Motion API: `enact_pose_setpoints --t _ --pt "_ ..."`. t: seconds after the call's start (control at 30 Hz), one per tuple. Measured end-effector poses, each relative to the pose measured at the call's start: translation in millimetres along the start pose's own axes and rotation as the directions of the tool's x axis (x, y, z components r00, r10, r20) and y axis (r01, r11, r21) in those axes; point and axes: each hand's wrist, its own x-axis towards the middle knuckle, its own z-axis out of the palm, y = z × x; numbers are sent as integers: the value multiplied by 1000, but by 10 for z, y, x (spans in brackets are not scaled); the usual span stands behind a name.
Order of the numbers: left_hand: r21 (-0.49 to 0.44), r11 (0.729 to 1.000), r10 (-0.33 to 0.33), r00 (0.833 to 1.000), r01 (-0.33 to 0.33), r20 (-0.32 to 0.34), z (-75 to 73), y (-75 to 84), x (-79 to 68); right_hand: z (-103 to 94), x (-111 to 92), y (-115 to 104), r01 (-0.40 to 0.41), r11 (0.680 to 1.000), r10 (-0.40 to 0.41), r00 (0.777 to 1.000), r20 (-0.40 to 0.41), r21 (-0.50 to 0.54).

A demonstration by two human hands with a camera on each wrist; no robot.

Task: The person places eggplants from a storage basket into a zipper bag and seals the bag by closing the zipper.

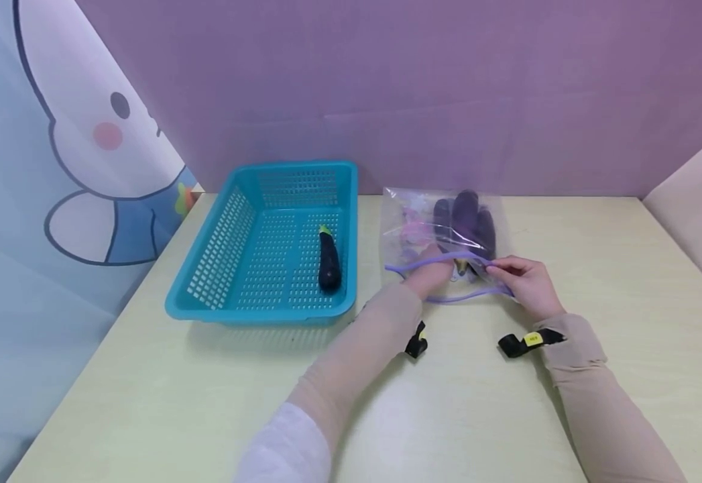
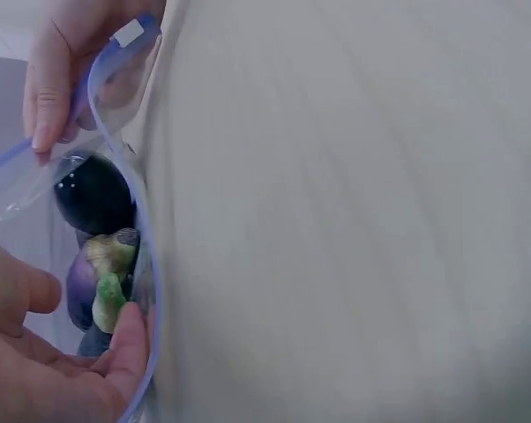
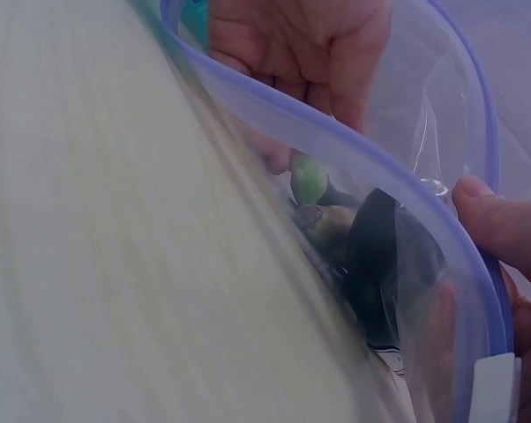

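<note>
A clear zip bag [image 1: 395, 235] with a purple slider edge lies at the back of the table, its mouth spread apart. Several dark eggplants [image 1: 464, 218] are inside it, stems towards the mouth. My left hand [image 1: 434, 274] reaches into the bag; in the left wrist view its thumb stands apart from the fingers [image 2: 131, 344], which are at a green stem [image 2: 108, 304]. With thumb and fingers, my right hand [image 1: 528, 285] pinches the bag's edge on the right. The right wrist view shows this pinch beside the white slider [image 3: 493, 388].
Left of the bag stands a blue plastic basket [image 1: 260, 315] with one eggplant [image 1: 329, 265] lying in it. Black straps [image 1: 512, 345] hang at both wrists. A purple cloth backdrop [image 1: 351, 87] rises behind the table [image 1: 447, 416].
</note>
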Motion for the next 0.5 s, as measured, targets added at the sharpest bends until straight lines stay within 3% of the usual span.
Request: enact_pose_setpoints --t 0.03,0.2,0.37,0.5 --pt "129 992 0 1000 3 -26 -51 -10 -97 2 -1 -1 -1 1000 1 1000 -1 1" --pt "327 937 113 992 -125 58 -159 -64 -282 8 -1 -15 -12 1000 12 1000 8 -7" --pt "401 882 196 966 -248 167 -259 -55 -372 5 4 -39 -10 1000 10 1000 9 -16" --pt "421 861 174 943 -285 282 -348 -66 -455 10 -9 -29 -8 1000 8 1000 14 -3"
